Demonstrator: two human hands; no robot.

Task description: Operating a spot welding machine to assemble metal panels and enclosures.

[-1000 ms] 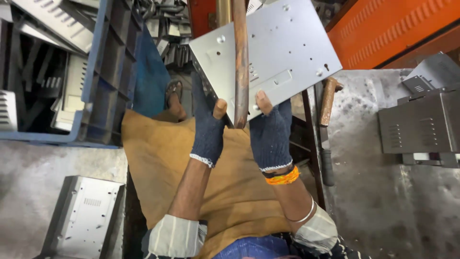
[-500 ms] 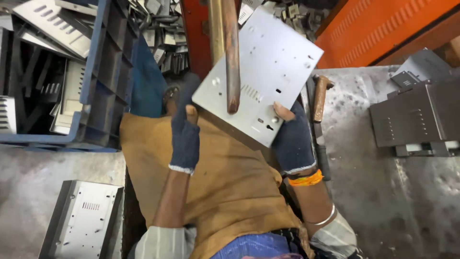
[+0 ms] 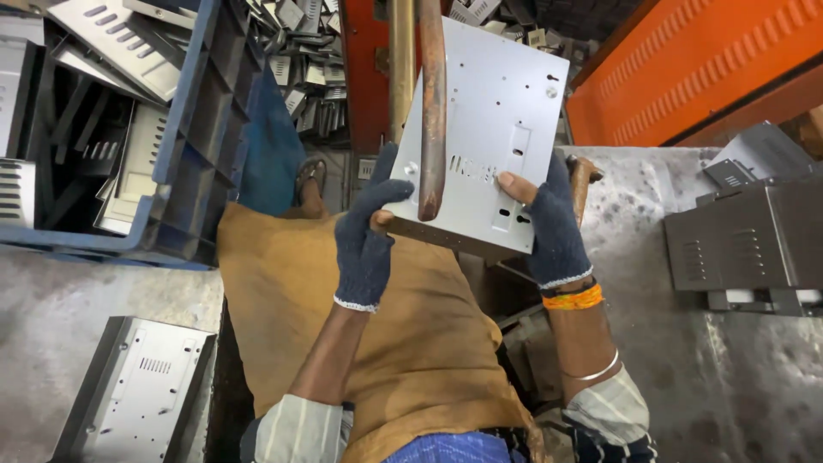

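While both gloved hands grip it, metal panel point(image 3: 497, 111) tilts.

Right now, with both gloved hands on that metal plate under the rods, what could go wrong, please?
1. The gloves leave fingertips bare: the right hand has a bare thumb on the perforated metal plate, whose edges might cut.
2. The left hand sits beside the rusty rod crossing the plate; fingers could get pinched there.
3. If either grip slips, the plate might drop onto the tan apron over the lap.
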